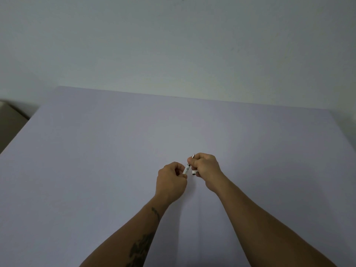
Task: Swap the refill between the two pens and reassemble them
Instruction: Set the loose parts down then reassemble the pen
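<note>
Left forearm, tattooed, reaches forward over the table (96, 151); the left hand (170, 181) is curled, fingers pinching the lower end of a white pen barrel (186, 169) held above the tabletop. The barrel slants up to the right hand (206, 168), clenched around its upper part and a second white piece (194, 172), metal tip (193, 156) protruding above.

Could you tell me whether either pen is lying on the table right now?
No, the table shows no pen on it; the white pen is pinched between the left hand and right hand.
</note>
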`<action>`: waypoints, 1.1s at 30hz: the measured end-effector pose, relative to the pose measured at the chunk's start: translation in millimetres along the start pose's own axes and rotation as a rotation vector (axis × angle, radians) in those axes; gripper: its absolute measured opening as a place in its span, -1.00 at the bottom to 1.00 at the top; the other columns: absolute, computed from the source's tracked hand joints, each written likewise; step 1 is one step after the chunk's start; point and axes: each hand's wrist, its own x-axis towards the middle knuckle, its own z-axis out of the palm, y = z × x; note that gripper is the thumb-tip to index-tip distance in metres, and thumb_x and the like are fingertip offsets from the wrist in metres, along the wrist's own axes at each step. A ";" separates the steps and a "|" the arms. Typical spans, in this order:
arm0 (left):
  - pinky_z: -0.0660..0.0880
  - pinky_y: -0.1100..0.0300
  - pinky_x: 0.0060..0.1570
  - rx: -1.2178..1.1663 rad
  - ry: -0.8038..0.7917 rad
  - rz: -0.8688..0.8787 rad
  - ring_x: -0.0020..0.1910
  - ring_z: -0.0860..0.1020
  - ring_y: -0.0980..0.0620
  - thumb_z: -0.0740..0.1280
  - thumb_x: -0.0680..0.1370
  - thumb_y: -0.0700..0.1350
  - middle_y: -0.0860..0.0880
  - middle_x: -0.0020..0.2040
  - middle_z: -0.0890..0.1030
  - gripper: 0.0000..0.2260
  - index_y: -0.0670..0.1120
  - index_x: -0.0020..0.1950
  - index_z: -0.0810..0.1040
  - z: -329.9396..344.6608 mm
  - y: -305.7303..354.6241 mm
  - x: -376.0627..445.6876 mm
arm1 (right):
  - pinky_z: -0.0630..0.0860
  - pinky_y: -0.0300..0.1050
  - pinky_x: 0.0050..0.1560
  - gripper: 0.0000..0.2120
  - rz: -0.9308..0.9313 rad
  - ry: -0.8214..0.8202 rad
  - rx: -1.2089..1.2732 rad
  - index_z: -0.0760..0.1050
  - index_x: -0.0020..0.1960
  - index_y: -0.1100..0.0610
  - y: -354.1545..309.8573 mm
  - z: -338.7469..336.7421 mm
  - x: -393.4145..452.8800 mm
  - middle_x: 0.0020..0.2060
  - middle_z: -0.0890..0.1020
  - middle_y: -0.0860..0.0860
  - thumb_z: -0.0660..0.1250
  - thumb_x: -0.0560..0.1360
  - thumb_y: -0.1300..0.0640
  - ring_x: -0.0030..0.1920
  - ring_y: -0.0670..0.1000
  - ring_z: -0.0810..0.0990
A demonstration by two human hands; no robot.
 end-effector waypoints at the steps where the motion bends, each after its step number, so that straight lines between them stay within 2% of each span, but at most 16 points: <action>1: 0.56 0.18 -0.30 0.002 -0.005 -0.012 -0.39 0.51 0.08 0.39 0.45 -0.26 0.04 -0.33 0.57 -0.86 -0.01 -0.19 0.60 -0.5 -1.0 0.1 | 0.49 -0.15 -0.31 -0.86 0.009 -0.014 -0.017 0.62 -0.25 0.16 1.0 -0.4 1.4 -0.33 0.59 0.07 0.40 0.48 0.19 -0.31 0.01 0.51; 4: 0.52 0.23 -0.34 0.013 -0.025 -0.056 -0.39 0.52 0.10 0.39 0.44 -0.23 0.06 -0.32 0.59 -0.86 0.01 -0.21 0.60 -4.8 -4.6 1.6 | 0.50 -0.25 -0.39 -0.94 0.035 -0.042 -0.047 0.66 -0.14 0.14 7.9 -6.5 5.6 -0.31 0.64 0.01 0.43 0.46 0.15 -0.34 -0.06 0.57; 6: 0.52 0.21 -0.32 0.005 -0.012 -0.099 -0.38 0.53 0.09 0.39 0.44 -0.21 0.06 -0.30 0.61 -0.89 0.01 -0.19 0.61 -8.4 -8.3 3.2 | 0.47 -0.26 -0.38 -0.92 0.031 0.046 -0.121 0.65 -0.09 0.11 14.5 -11.6 12.2 -0.29 0.65 -0.02 0.42 0.43 0.18 -0.36 -0.12 0.58; 8: 0.53 0.20 -0.31 -0.002 -0.012 -0.128 -0.36 0.54 0.08 0.38 0.44 -0.18 0.06 -0.28 0.62 -0.90 0.02 -0.18 0.61 -11.4 -13.2 3.6 | 0.43 -0.26 -0.32 -0.85 0.001 0.142 -0.334 0.60 -0.01 0.08 21.0 -14.3 20.6 -0.18 0.62 -0.06 0.39 0.42 0.19 -0.24 -0.10 0.58; 10: 0.51 0.22 -0.32 -0.008 -0.021 -0.148 -0.35 0.54 0.09 0.38 0.46 -0.18 0.06 -0.27 0.62 -0.90 0.02 -0.16 0.62 -13.7 -19.0 3.9 | 0.45 -0.20 -0.21 -0.78 -0.029 0.169 -0.497 0.58 0.11 0.05 24.6 -11.7 27.6 -0.11 0.54 -0.07 0.35 0.46 0.14 -0.15 -0.03 0.55; 13: 0.49 0.22 -0.33 -0.034 -0.034 -0.172 -0.35 0.54 0.10 0.38 0.47 -0.19 0.05 -0.27 0.63 -0.90 0.00 -0.15 0.64 -15.9 -26.3 2.7 | 0.42 -0.15 -0.16 -0.80 -0.076 0.195 -0.636 0.54 0.08 0.11 28.1 -2.0 39.4 -0.16 0.54 -0.05 0.31 0.50 0.05 -0.22 0.01 0.51; 16: 0.57 0.19 -0.32 -0.082 -0.066 -0.198 -0.35 0.55 0.08 0.38 0.47 -0.20 0.05 -0.30 0.63 -0.89 0.00 -0.18 0.64 -18.0 -29.2 -2.3 | 0.39 -0.13 -0.19 -0.76 -0.090 0.190 -0.766 0.45 0.10 0.17 30.1 7.3 45.2 -0.04 0.58 0.08 0.30 0.50 0.08 -0.12 0.12 0.55; 18: 0.55 0.21 -0.34 -0.075 -0.077 -0.206 -0.35 0.55 0.09 0.37 0.47 -0.20 0.05 -0.30 0.62 -0.89 0.00 -0.18 0.64 -21.1 -31.0 -5.7 | 0.38 -0.11 -0.19 -0.71 -0.099 0.188 -0.816 0.40 0.16 0.21 32.4 14.1 48.5 0.01 0.57 0.13 0.33 0.48 0.14 -0.06 0.18 0.57; 21: 0.52 0.23 -0.34 -0.063 -0.082 -0.207 -0.34 0.55 0.09 0.38 0.47 -0.20 0.05 -0.29 0.62 -0.89 0.00 -0.17 0.64 -25.2 -36.6 -7.2 | 0.36 -0.11 -0.26 -0.73 -0.116 0.173 -0.844 0.37 0.11 0.21 32.8 18.7 47.5 -0.05 0.54 0.12 0.34 0.44 0.22 -0.17 0.12 0.50; 23: 0.54 0.21 -0.31 -0.057 -0.088 -0.213 -0.32 0.55 0.08 0.38 0.48 -0.20 0.04 -0.28 0.63 -0.90 0.00 -0.16 0.64 -27.1 -38.3 -9.7 | 0.31 -0.14 -0.33 -0.81 -0.104 0.145 -0.847 0.40 0.01 0.17 33.3 17.5 43.1 -0.17 0.49 0.06 0.33 0.43 0.21 -0.24 0.09 0.47; 25: 0.56 0.19 -0.28 -0.060 -0.099 -0.214 -0.31 0.55 0.07 0.39 0.48 -0.20 0.04 -0.27 0.63 -0.90 0.00 -0.16 0.65 -26.4 -37.6 -11.4 | 0.26 -0.19 -0.41 -0.93 -0.082 0.139 -0.743 0.42 -0.24 0.12 33.9 15.5 36.1 -0.35 0.48 0.02 0.30 0.39 0.21 -0.38 0.04 0.44; 27: 0.57 0.17 -0.26 -0.066 -0.114 -0.207 -0.30 0.55 0.06 0.38 0.48 -0.20 0.03 -0.26 0.62 -0.89 0.00 -0.15 0.64 -25.9 -34.1 -13.0 | 0.32 -0.16 -0.40 -0.83 -0.049 0.148 -0.432 0.45 -0.37 0.19 31.2 14.7 30.3 -0.46 0.55 0.07 0.31 0.39 0.21 -0.42 0.05 0.46; 30: 0.57 0.16 -0.24 -0.068 -0.145 -0.182 -0.29 0.55 0.04 0.38 0.49 -0.21 0.01 -0.25 0.62 -0.90 -0.02 -0.12 0.65 -24.6 -25.8 -16.3 | 0.42 -0.15 -0.39 -0.83 -0.011 0.145 0.018 0.63 -0.30 0.16 12.9 5.9 15.5 -0.47 0.66 -0.02 0.37 0.46 0.21 -0.40 -0.02 0.55; 33: 0.53 0.29 -0.38 -0.084 -0.150 -0.146 -0.33 0.52 0.06 0.38 0.49 -0.22 0.01 -0.26 0.60 -0.90 -0.05 -0.09 0.66 -22.6 -17.3 -19.7 | 0.47 -0.22 -0.41 -0.85 -0.029 0.118 0.151 0.65 -0.22 0.11 -2.5 -4.6 1.0 -0.42 0.70 -0.07 0.37 0.51 0.18 -0.42 -0.13 0.58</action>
